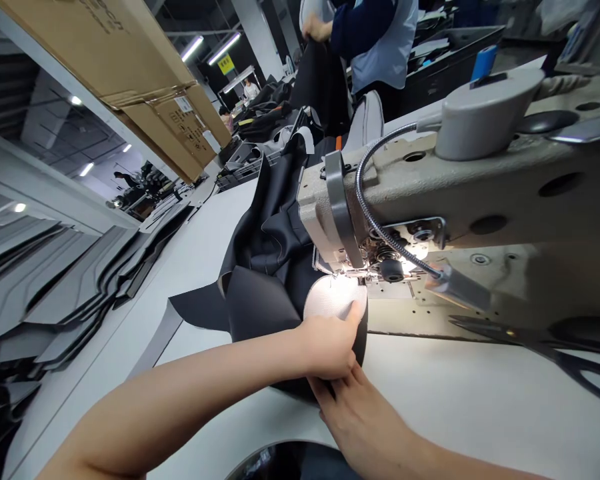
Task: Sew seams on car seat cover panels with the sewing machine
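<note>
Under the lit needle area of a sewing machine [460, 183] lies a black fabric piece [265, 300] with a rounded white backing [325, 300] facing up. My left hand [330, 343] is closed on its near edge, with the index finger stretched over the white backing beside the presser foot. Just below, my right hand [357, 403] grips the edge of the same black piece, its fingertips partly hidden under the left hand. The rest of the black material bunches up behind, left of the machine head.
Large scissors [515, 331] lie right of my hands on the white table [455, 400]. Stacks of grey and black cut pieces [90, 273] line the left side. Cardboard boxes [175, 127] stand at the back left. Another person [380, 47] handles dark material behind the machine.
</note>
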A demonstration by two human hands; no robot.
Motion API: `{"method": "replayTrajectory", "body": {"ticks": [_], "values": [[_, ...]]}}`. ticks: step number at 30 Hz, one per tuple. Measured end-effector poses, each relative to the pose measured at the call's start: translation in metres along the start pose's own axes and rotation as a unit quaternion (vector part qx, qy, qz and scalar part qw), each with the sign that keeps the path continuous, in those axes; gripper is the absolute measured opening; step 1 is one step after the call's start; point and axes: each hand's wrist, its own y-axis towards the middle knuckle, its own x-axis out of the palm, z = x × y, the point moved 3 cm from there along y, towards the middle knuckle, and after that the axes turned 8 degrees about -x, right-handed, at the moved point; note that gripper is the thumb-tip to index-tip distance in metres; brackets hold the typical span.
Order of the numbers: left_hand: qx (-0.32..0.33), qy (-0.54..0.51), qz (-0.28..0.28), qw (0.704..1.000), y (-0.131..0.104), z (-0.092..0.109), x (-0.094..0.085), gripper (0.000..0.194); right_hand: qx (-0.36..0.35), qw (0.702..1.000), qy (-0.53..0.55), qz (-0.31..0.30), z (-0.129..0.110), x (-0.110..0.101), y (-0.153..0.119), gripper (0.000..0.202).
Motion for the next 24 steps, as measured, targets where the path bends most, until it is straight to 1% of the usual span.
{"method": "replayTrajectory", "body": {"ticks": [2,6,10,14,16,19,22,24], "values": [[0.008,-0.017,0.0,1.0,-0.002,-0.001,0.0,0.079,0.012,1.0,-0.012,0.005,0.002,-0.002,0.0,0.062],[-0.002,-0.028,0.039,0.999,0.006,0.0,-0.005,0.071,0.03,0.998,-0.044,0.043,0.009,-0.006,0.001,0.058],[-0.001,-0.008,0.084,0.996,0.016,0.002,-0.011,0.068,0.027,0.996,-0.078,0.045,0.022,-0.008,0.004,0.057],[0.019,-0.006,0.105,0.994,0.018,0.001,-0.012,0.066,0.019,0.992,-0.111,0.059,0.037,-0.007,0.005,0.057],[0.024,0.004,0.131,0.991,0.019,-0.002,-0.011,0.063,0.014,0.991,-0.11,0.071,0.045,-0.006,0.006,0.052],[0.021,0.017,0.18,0.983,0.023,-0.007,-0.01,0.056,0.02,0.992,-0.104,0.073,0.056,-0.007,0.008,0.044],[0.03,0.003,0.224,0.974,0.03,-0.009,-0.011,0.044,0.042,0.991,-0.107,0.067,0.067,-0.009,0.011,0.041],[0.032,-0.012,0.246,0.969,0.033,-0.009,-0.011,0.039,0.055,0.991,-0.108,0.063,0.071,-0.012,0.013,0.038]]}}
